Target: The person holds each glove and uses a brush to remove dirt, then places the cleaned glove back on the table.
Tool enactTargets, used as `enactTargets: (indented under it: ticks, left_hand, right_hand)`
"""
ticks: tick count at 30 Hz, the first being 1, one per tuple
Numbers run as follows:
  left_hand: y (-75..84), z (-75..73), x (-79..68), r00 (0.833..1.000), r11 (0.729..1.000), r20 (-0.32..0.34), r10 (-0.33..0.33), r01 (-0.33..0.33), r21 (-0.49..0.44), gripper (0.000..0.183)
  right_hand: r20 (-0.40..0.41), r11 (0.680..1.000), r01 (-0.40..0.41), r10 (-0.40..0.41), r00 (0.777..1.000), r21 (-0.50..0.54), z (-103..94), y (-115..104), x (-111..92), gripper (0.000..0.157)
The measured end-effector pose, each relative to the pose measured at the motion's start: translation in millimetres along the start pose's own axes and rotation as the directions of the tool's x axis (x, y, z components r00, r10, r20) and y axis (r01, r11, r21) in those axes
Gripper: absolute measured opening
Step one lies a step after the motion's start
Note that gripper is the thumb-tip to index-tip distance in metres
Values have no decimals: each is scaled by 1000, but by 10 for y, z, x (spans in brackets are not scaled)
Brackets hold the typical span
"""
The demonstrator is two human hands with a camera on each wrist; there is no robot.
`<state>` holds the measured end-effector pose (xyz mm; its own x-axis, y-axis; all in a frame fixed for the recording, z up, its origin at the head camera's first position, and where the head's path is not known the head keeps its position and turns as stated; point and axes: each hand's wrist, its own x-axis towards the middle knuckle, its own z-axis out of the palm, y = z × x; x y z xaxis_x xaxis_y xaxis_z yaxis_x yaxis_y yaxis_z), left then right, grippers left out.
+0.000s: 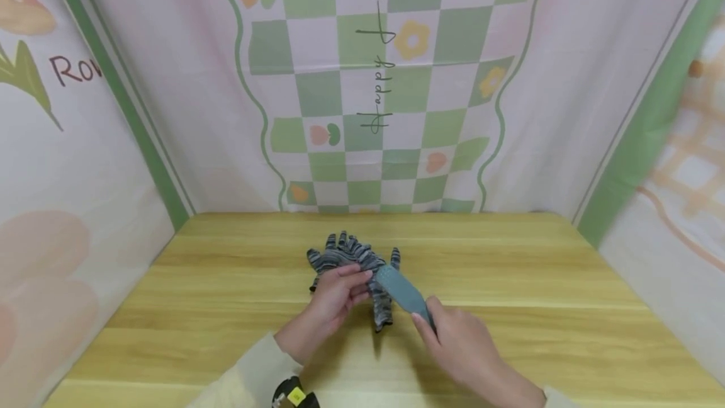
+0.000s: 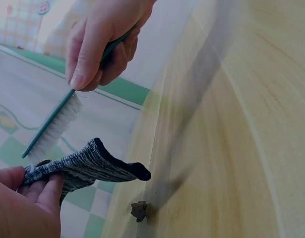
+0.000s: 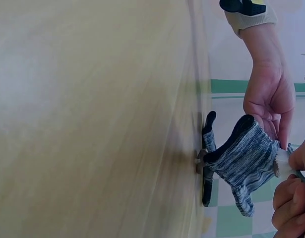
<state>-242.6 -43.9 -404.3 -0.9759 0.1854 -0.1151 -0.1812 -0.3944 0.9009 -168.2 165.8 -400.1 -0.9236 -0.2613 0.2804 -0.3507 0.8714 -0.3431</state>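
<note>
My left hand (image 1: 334,298) pinches a grey-and-black striped knit glove (image 1: 382,308) between thumb and fingers, lifting it off the wooden table with its dark-edged cuff hanging toward me. My right hand (image 1: 461,340) grips the handle of a blue-green brush (image 1: 403,291). In the left wrist view the white bristles (image 2: 57,126) face down toward the glove, close above the left fingertips. The right wrist view has the bristles right at the fabric. More striped knit glove fingers (image 1: 324,257) spread out behind the left hand, partly covered by it.
A small dark lump (image 2: 139,211) sits on the wooden table (image 1: 255,320) under the held cuff. Printed fabric walls (image 1: 362,99) enclose the table at the back and both sides. A black strap with a yellow patch (image 1: 296,395) is near the left sleeve.
</note>
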Motion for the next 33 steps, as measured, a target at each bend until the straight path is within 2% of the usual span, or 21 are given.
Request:
enactTargets:
  ticks: [9, 18, 27, 33]
  left_hand:
    - [27, -4, -16, 1000, 1000, -20, 4, -5, -18, 31]
    - [55, -18, -24, 999, 999, -36, -19, 17, -29, 46]
    - [96, -14, -9, 999, 999, -33, -10, 9, -41, 50]
    - [77, -32, -10, 1000, 1000, -22, -6, 6, -8, 53]
  right_hand:
    - [15, 999, -8, 9, 1000, -37, 1, -4, -16, 22]
    - [32, 998, -11, 13, 999, -63, -3, 28, -52, 22]
    - [88, 995, -91, 95, 992, -45, 11, 132, -107, 18]
    - [18, 996, -83, 83, 996, -13, -62, 148, -85, 23]
